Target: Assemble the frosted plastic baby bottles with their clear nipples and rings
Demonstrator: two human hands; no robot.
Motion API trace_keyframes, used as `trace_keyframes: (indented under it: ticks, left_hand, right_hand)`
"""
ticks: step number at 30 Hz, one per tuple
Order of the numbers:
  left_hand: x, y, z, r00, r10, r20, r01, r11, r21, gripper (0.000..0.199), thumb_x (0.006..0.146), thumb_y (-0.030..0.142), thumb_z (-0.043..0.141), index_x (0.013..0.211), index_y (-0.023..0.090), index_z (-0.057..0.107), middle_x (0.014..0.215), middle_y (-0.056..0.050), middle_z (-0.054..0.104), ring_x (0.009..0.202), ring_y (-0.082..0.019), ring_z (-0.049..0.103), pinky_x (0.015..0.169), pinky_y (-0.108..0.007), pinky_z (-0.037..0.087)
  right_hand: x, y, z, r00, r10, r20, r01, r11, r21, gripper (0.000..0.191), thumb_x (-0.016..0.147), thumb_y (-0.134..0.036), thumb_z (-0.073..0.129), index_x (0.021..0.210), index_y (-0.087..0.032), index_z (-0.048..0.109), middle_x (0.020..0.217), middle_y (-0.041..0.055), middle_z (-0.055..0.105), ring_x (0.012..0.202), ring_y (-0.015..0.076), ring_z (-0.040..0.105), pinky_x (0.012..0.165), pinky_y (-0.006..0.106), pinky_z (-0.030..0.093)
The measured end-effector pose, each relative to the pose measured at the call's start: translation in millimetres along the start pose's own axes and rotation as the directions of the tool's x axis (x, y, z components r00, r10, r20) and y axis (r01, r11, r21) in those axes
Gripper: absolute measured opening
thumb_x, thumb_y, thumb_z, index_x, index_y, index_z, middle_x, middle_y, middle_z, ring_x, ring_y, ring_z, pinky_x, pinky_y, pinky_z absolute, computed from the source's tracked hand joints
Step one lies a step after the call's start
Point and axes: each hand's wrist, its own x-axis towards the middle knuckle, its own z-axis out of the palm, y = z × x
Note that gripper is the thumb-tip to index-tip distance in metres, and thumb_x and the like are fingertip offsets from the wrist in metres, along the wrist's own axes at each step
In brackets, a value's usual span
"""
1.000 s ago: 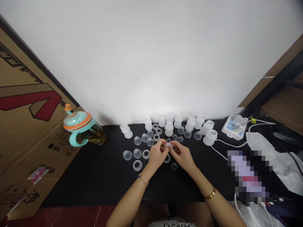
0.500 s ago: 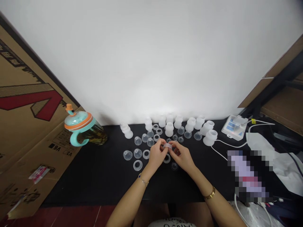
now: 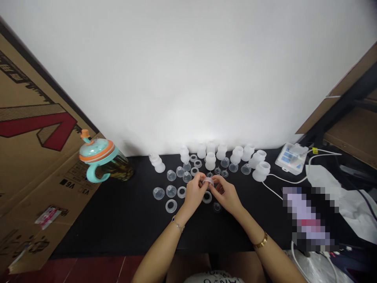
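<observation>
Between my two hands, above the middle of the black table, is a translucent white bottle collar ring [image 3: 208,180]. My left hand [image 3: 194,190] pinches its left side, and my right hand [image 3: 224,193] grips its right side with curled fingers. Under and beside the hands lie another collar ring [image 3: 207,197] and a clear nipple-like piece [image 3: 217,207]. To the left are several clear domed caps [image 3: 171,191] and more rings [image 3: 171,206]. Small white bottles [image 3: 210,161] without lids stand behind, and small clear nipples [image 3: 224,173] lie just beyond my right hand.
At the left, a lidded cup [image 3: 108,161] with a turquoise handle stands beside a large cardboard box [image 3: 35,157]. A white power strip [image 3: 291,158] with cables, a pixelated item [image 3: 309,220] and white paper [image 3: 350,204] are on the right. A white wall [image 3: 188,78] rises behind.
The ring has tilted slightly in my fingers, so more of its opening shows. Both hands stay in nearly the same place, and the other pieces have not moved.
</observation>
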Motion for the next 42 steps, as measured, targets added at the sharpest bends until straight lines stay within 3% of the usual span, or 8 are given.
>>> trace_keyframes:
  ticks: [23,34,42]
  left_hand:
    - [-1.4,4.0,-3.0,1.0,-0.003,0.02,0.002,0.999,0.036,0.005,0.088,0.027,0.055,0.086,0.022,0.054,0.073,0.004,0.056,0.061,-0.012,0.051,0.06,-0.023,0.035]
    - [-3.6,7.0,-4.3,0.996,0.054,0.07,-0.048,0.995,-0.085,0.017,0.093,0.038,0.057,0.099,0.022,0.061,0.084,-0.001,0.071,0.066,-0.014,0.065,0.062,-0.024,0.047]
    - [-4.3,7.1,-4.8,0.994,0.026,0.103,-0.01,0.988,-0.157,0.028,0.096,0.045,0.051,0.103,0.021,0.063,0.083,-0.002,0.071,0.066,-0.015,0.065,0.062,-0.025,0.05]
  right_hand:
    - [-0.3,2.5,0.3,1.0,-0.007,0.003,0.007,1.0,-0.025,0.024,0.094,-0.038,0.055,0.112,-0.023,0.059,0.092,0.0033,0.071,0.059,0.0141,0.061,0.054,0.025,0.049]
    - [0.6,1.0,-2.3,0.999,0.036,-0.01,-0.035,0.999,0.041,0.025,0.096,-0.038,0.052,0.114,-0.022,0.06,0.087,0.0031,0.072,0.061,0.0154,0.063,0.052,0.024,0.047]
    - [2.0,0.6,-3.0,0.999,0.041,-0.03,-0.04,0.999,0.037,0.032,0.097,-0.043,0.049,0.116,-0.021,0.062,0.081,0.0031,0.071,0.061,0.0164,0.064,0.053,0.025,0.048]
